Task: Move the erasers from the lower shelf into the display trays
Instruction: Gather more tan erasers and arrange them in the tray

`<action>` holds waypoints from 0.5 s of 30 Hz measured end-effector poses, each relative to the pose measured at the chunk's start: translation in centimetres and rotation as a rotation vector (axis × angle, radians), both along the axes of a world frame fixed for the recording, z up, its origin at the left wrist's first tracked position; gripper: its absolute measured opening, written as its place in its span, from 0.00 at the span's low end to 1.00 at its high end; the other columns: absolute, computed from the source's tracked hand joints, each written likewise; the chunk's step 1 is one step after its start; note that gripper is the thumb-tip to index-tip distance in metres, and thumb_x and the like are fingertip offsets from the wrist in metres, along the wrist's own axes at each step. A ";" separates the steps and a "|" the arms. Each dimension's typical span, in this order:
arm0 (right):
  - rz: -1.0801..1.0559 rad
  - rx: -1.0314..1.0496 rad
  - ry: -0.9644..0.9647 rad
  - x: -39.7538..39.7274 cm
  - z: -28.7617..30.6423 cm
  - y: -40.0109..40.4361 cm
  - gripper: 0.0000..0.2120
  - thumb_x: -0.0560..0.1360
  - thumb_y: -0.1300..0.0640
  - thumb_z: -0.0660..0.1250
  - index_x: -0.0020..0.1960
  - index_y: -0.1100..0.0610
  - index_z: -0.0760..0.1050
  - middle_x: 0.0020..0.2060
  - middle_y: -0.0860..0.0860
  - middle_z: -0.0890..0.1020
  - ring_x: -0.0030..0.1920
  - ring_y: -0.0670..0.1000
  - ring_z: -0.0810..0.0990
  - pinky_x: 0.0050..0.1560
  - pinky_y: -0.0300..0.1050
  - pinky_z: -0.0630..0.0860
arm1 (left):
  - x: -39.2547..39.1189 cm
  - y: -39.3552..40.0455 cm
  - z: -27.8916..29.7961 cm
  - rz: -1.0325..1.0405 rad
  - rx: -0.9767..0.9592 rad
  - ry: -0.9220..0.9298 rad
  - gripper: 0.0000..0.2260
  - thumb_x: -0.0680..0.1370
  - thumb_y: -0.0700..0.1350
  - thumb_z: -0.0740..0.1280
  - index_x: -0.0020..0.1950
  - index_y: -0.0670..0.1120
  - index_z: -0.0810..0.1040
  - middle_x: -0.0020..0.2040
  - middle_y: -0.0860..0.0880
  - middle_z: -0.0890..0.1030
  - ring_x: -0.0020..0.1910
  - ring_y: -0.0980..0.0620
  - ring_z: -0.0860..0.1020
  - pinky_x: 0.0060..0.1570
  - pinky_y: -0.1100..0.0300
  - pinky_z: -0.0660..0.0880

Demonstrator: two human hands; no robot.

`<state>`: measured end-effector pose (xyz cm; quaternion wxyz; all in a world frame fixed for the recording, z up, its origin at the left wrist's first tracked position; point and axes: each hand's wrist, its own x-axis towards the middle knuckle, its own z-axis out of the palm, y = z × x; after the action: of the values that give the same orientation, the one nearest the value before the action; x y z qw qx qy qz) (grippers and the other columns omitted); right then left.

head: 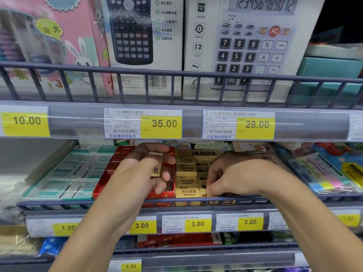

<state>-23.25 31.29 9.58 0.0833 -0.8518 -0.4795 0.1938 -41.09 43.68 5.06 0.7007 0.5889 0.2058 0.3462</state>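
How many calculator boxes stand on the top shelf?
2. The black scientific calculator box stands centre-left, beside the pink rabbit box; the white desk calculator box stands right of it. More may be hidden behind them.

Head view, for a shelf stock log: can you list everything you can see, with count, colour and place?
Calculator boxes: two, white, top shelf.
Pink box: one, top shelf left, with a rabbit picture.
Teal box: one, top shelf right.
Price tags: several, yellow, on the shelf rails.
Red tray: one, middle shelf, centre.
Yellow erasers: many, in the tray right of the red one.
Teal-white erasers: many, tray at left.
Colourful packs: several, middle shelf right.
Left hand: over the red tray, holding a yellow eraser.
Right hand: fingertips on the yellow erasers.
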 end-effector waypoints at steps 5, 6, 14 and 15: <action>0.057 -0.037 -0.039 -0.1 -0.1 0.4 0.07 0.72 0.44 0.75 0.42 0.46 0.80 0.37 0.41 0.80 0.37 0.42 0.77 0.35 0.37 0.71 | -0.2 -0.3 0.1 -0.047 0.140 0.011 0.08 0.84 0.37 0.62 0.61 0.44 0.77 0.51 0.46 0.88 0.41 0.49 0.80 0.35 0.61 0.75; 0.058 -0.025 -0.031 0.0 -0.2 0.3 0.07 0.72 0.45 0.75 0.43 0.46 0.80 0.39 0.41 0.81 0.39 0.42 0.78 0.37 0.38 0.73 | -0.3 -0.3 0.2 -0.058 0.182 0.020 0.07 0.84 0.38 0.63 0.61 0.45 0.76 0.53 0.47 0.88 0.43 0.51 0.80 0.38 0.60 0.75; 0.163 0.542 0.075 -2.8 -1.8 -1.6 0.20 0.67 0.34 0.70 0.57 0.36 0.73 0.44 0.36 0.79 0.40 0.39 0.78 0.37 0.34 0.73 | -0.4 -0.5 -0.1 -0.073 0.217 -0.035 0.12 0.76 0.39 0.74 0.58 0.49 0.81 0.55 0.47 0.88 0.50 0.50 0.84 0.46 0.61 0.80; 0.172 0.594 0.071 -3.3 -2.2 -1.5 0.21 0.67 0.33 0.70 0.57 0.37 0.72 0.45 0.36 0.78 0.40 0.40 0.78 0.37 0.34 0.72 | -0.4 -0.5 0.0 -0.061 0.204 -0.072 0.12 0.74 0.41 0.75 0.56 0.50 0.82 0.54 0.45 0.88 0.52 0.48 0.85 0.48 0.61 0.80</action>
<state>-26.53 29.77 7.41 0.3284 -0.7392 -0.5824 0.0812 -41.52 43.20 5.05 0.6544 0.6502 0.1264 0.3647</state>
